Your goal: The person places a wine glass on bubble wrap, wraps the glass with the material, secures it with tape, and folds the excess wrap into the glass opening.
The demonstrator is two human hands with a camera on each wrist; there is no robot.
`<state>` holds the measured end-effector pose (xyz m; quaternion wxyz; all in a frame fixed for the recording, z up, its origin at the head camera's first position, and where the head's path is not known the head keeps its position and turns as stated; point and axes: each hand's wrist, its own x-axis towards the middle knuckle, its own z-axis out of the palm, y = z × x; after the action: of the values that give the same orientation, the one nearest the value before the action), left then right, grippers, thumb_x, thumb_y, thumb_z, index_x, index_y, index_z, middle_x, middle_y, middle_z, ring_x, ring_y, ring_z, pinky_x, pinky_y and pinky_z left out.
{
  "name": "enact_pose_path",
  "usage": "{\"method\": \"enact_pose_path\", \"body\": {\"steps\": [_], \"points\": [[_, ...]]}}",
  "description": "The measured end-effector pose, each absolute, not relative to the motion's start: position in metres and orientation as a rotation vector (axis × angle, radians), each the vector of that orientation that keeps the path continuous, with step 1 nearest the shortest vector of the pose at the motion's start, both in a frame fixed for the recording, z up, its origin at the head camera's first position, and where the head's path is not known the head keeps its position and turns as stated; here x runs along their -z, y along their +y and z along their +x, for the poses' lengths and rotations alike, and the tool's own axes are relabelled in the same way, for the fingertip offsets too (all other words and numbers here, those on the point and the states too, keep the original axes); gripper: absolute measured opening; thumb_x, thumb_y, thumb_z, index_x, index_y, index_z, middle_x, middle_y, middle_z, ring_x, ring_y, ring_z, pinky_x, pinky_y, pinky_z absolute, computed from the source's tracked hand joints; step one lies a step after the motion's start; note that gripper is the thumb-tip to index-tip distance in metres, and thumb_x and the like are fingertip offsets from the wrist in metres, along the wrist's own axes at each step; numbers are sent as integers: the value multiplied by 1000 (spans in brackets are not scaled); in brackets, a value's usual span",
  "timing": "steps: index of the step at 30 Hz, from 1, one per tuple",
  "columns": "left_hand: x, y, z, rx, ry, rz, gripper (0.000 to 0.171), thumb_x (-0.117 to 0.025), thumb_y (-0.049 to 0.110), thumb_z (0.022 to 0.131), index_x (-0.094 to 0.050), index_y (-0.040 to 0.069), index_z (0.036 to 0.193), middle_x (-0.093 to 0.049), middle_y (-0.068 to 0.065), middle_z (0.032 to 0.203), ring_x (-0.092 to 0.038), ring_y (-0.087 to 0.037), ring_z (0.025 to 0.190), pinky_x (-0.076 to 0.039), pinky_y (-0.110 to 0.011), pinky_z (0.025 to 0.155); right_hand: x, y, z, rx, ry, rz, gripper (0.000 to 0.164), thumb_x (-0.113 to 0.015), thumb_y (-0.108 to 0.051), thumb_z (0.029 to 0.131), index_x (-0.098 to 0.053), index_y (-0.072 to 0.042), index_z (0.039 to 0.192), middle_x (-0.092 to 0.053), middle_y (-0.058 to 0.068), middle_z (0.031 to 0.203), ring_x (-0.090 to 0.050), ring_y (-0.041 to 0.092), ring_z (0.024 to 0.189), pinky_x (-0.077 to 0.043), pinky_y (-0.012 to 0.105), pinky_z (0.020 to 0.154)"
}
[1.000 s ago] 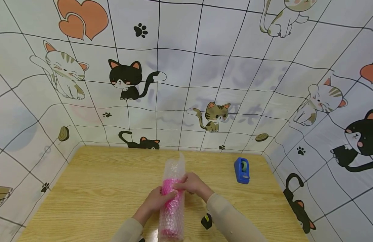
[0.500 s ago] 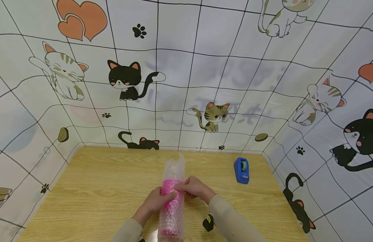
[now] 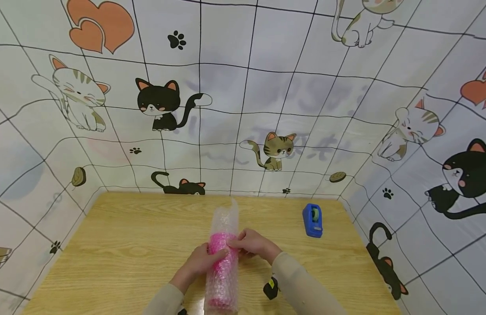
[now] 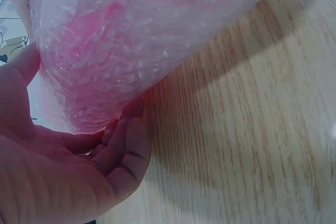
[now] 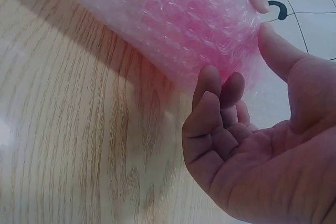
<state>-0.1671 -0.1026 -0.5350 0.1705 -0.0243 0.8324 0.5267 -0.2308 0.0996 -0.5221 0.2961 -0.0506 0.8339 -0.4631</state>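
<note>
A long pink cylinder wrapped in clear bubble wrap (image 3: 221, 280) lies lengthwise on the table, and the wrap extends past its far end as a loose sleeve. My left hand (image 3: 199, 262) grips its left side, thumb over the top; in the left wrist view that hand's curled fingers (image 4: 128, 145) reach under the lower side. On the opposite side my right hand (image 3: 255, 244) holds the bundle near the pink part's far end, thumb on top. In the right wrist view the right fingers (image 5: 205, 124) curl against the wrapped side. What exactly is inside the wrap cannot be made out.
A blue tape dispenser (image 3: 312, 221) with a roll of tape stands at the table's back right. The wooden table (image 3: 148, 236) meets a cat-patterned cloth (image 3: 227, 96) at the back and sides. A black wrist device (image 3: 271, 288) shows beside the right sleeve.
The right hand has shifted slightly toward me along the wrapped cylinder. The left hand and the cylinder keep their places; the whole head view has moved a little.
</note>
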Motion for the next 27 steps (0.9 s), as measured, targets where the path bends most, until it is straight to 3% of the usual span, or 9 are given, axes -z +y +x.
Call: {"method": "enact_pose_path", "body": {"steps": [11, 19, 27], "points": [[534, -112, -175, -1516, 2289, -156, 88, -45, 65, 93, -49, -14, 132, -58, -28, 127, -57, -42, 118, -45, -57, 100, 523, 96, -228, 1242, 2217, -89, 44, -73, -45, 84, -52, -7, 94, -62, 7, 83, -56, 15, 66, -45, 25, 54], [535, -110, -181, -1433, 2327, -156, 82, -47, 66, 92, -57, -9, 125, -67, -15, 107, -63, -22, 93, -54, -44, 86, 519, 95, -226, 1245, 2249, -87, 43, -74, -43, 83, -52, -7, 90, -61, 7, 80, -55, 17, 65, -43, 25, 52], [534, -105, -182, -1430, 2322, -155, 79, -48, 63, 93, -58, -9, 123, -66, -11, 100, -61, -18, 84, -54, -35, 75, 517, 98, -224, 1225, 2270, -72, 42, -74, -44, 84, -55, -8, 88, -64, 7, 81, -59, 18, 67, -45, 26, 55]]}}
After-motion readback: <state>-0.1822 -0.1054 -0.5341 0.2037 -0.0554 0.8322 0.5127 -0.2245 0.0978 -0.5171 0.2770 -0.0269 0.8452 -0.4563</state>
